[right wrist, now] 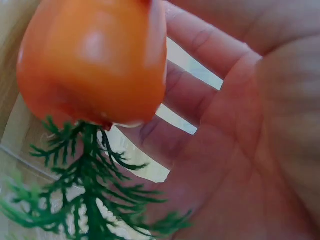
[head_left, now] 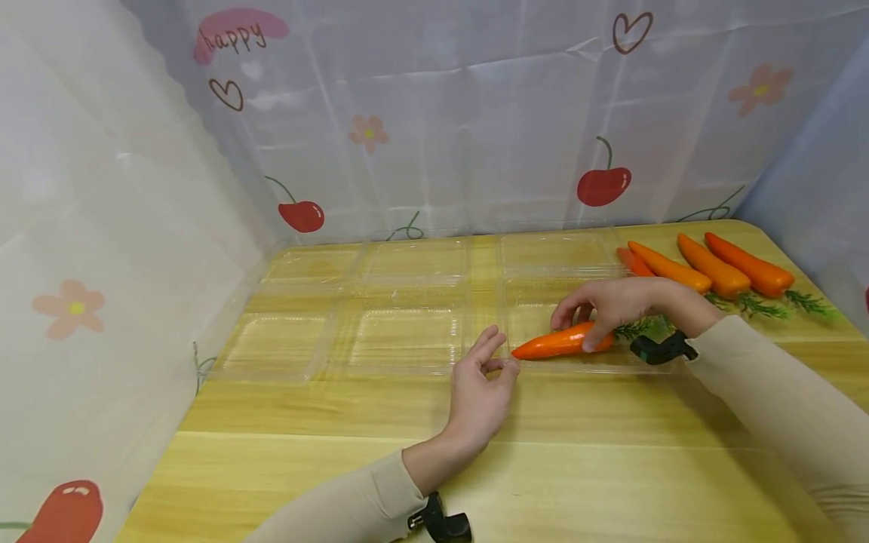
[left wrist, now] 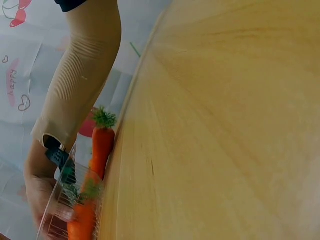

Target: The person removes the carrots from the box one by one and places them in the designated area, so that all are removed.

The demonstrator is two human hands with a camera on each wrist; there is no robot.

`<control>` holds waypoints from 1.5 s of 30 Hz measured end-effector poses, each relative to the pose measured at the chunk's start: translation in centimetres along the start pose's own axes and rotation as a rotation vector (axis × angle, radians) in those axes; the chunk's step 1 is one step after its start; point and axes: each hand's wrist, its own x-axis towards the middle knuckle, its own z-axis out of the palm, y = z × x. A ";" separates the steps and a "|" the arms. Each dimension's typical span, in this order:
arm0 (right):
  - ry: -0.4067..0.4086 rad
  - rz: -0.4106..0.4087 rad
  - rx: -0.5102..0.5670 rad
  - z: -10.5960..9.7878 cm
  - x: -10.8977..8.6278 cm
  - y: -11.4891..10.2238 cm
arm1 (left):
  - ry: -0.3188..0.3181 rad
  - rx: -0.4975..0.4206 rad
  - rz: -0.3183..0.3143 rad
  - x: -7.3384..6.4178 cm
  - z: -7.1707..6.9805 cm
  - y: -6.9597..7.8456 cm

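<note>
An orange carrot [head_left: 560,343] with green leafy tops lies slanted inside the right-hand clear plastic box [head_left: 591,367], its tip toward the box's front left corner. From above, my right hand [head_left: 621,302] grips it by its thick end. The right wrist view has that thick end [right wrist: 95,65] close up, with green leaves [right wrist: 90,175] beside the palm. At the front left corner of the same box, my left hand [head_left: 478,392] pinches the rim between thumb and index finger, the other fingers raised. My left hand does not show in its own wrist view.
Two more clear boxes stand to the left, a middle one [head_left: 407,369] and a far-left one [head_left: 271,375], with clear lid-like halves behind them. Several carrots [head_left: 713,268] lie at the table's back right. Patterned cloth [head_left: 462,113] hangs behind the wooden table [head_left: 577,467].
</note>
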 end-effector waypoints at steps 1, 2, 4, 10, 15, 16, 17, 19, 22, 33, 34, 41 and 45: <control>0.004 -0.004 -0.004 0.0 0.0 0.0 | 0.000 0.001 0.000 0.0 0.0 0.0; 0.008 -0.010 -0.009 0.1 0.0 0.0 | 0.000 0.001 -0.001 0.0 0.0 0.0; 0.013 -0.020 -0.024 0.1 0.0 0.0 | 0.000 -0.002 -0.003 0.0 0.0 0.0; 0.015 -0.031 -0.069 0.1 0.1 -0.3 | -0.004 -0.011 -0.017 -0.1 -0.1 -0.2; 0.072 -0.019 -0.122 -0.3 -0.5 -1.1 | -0.007 -0.007 -0.016 -0.1 0.0 -0.1; 0.094 -0.017 -0.133 -0.3 -0.8 -1.3 | -0.007 -0.005 -0.015 -0.1 0.0 -0.1; 0.120 -0.012 -0.143 -0.4 -1.2 -1.5 | -0.007 -0.004 -0.013 -0.1 0.0 0.0; 0.178 0.001 -0.149 -0.6 -1.9 -1.9 | -0.008 -0.002 -0.011 -0.2 0.0 0.0; 0.273 0.018 -0.144 -0.9 -3.2 -2.5 | -0.010 0.001 -0.009 -0.2 0.1 -0.1; 0.576 0.103 -0.074 -1.3 -7.7 -2.5 | -0.009 -0.008 -0.013 -0.1 0.0 -0.1; 0.602 0.109 -0.088 -1.3 -8.0 -2.3 | -0.007 -0.007 -0.011 -0.1 0.0 -0.2; 0.733 0.207 -0.069 -0.7 -10.1 -0.5 | -0.008 -0.003 -0.014 -0.1 0.0 -0.2; 0.807 0.246 -0.025 -0.3 -11.3 0.6 | -0.014 -0.002 -0.015 -0.1 -0.1 -0.3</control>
